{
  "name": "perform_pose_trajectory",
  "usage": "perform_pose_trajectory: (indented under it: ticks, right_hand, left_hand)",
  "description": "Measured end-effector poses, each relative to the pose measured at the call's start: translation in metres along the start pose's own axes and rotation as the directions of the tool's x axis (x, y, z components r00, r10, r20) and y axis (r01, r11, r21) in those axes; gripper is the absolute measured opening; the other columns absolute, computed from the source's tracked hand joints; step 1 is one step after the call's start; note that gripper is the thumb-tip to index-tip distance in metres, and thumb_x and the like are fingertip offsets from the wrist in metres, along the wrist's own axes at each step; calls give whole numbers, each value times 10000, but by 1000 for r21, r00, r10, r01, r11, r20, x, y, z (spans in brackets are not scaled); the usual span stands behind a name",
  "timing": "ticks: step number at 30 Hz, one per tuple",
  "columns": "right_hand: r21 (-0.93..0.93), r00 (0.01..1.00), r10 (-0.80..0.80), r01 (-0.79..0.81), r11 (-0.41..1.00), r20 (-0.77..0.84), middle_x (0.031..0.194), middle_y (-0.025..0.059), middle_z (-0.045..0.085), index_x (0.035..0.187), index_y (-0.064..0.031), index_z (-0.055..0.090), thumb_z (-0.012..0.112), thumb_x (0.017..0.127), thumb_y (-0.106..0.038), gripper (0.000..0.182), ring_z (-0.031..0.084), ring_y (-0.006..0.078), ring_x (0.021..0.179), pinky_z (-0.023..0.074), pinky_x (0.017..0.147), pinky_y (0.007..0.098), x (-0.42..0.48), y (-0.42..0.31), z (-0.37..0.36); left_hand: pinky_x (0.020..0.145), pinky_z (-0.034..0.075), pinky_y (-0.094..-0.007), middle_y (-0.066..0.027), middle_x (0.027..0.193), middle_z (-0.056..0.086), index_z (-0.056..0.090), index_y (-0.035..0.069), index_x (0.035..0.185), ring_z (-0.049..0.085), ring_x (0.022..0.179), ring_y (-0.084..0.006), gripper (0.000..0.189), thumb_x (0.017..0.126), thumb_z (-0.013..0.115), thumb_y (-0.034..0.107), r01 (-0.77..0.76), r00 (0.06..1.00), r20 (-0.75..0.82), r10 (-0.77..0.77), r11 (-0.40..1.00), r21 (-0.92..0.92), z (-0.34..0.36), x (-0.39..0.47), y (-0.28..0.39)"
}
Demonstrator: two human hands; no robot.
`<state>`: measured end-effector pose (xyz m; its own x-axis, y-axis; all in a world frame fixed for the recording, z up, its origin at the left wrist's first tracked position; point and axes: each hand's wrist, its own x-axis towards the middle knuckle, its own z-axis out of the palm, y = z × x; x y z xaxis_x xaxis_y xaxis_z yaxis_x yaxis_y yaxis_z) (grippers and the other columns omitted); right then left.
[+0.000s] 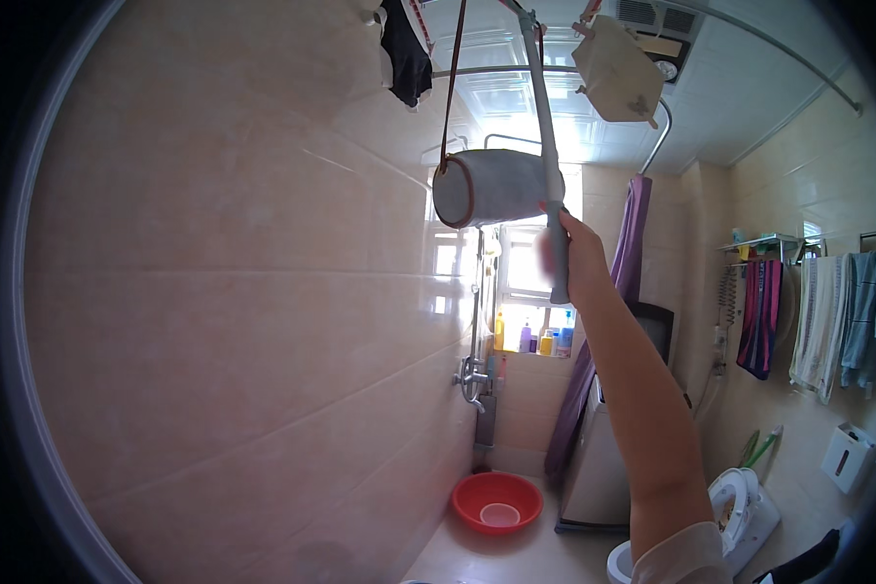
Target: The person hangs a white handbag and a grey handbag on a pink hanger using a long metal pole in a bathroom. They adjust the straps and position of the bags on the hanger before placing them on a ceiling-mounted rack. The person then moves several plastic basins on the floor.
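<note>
My right hand (582,252) is raised and closed around the lower grip of a long grey pole (545,124). The pole runs up toward the ceiling, and its tip leaves the top of the picture. Just behind it hangs a grey cylindrical bag (493,186) with brown trim, on a thin brown strap (452,80). What the strap hangs from is cut off above; I cannot tell whether the pole carries it. The pole covers the bag's right end. My left hand is out of view.
A metal rail (504,70) crosses overhead, with a dark garment (407,58) and a beige cloth item (619,69) hanging nearby. A tiled wall (248,292) rises at left. Below are a red basin (467,504), a toilet (737,504) and a purple curtain (631,233). Towels (821,321) hang at right.
</note>
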<state>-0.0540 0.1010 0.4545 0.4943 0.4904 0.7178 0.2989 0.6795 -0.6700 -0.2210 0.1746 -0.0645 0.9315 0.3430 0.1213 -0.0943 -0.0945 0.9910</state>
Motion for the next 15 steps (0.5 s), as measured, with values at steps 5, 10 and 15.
perform_pose_trajectory:
  ticks: [5,10,15]
  right_hand:
    - [-23,1000,-6,5,1000,-21,498,0,416,1092,-59,476,279,876,-227,337,357,92,384,295,371,238,2,8,-6]
    - [-16,1000,-6,5,1000,-26,488,2,416,1052,-57,488,288,871,-229,319,363,92,377,297,361,240,8,10,-7]
    - [-28,996,-50,52,998,69,552,52,428,830,-112,392,387,819,-303,192,412,143,415,347,370,267,37,10,-17]
  left_hand:
    - [688,421,-262,-38,817,553,552,8,902,502,764,-126,177,762,496,101,25,999,21,-25,1000,-17,-7,2,-10]
    - [703,428,-263,-46,826,556,548,3,906,514,778,-132,171,762,494,77,8,1000,-30,-8,1000,3,-7,7,-23]
    - [717,434,-267,-54,836,559,545,2,915,522,797,-136,173,766,491,71,5,999,-42,-4,1000,30,-8,3,-14]
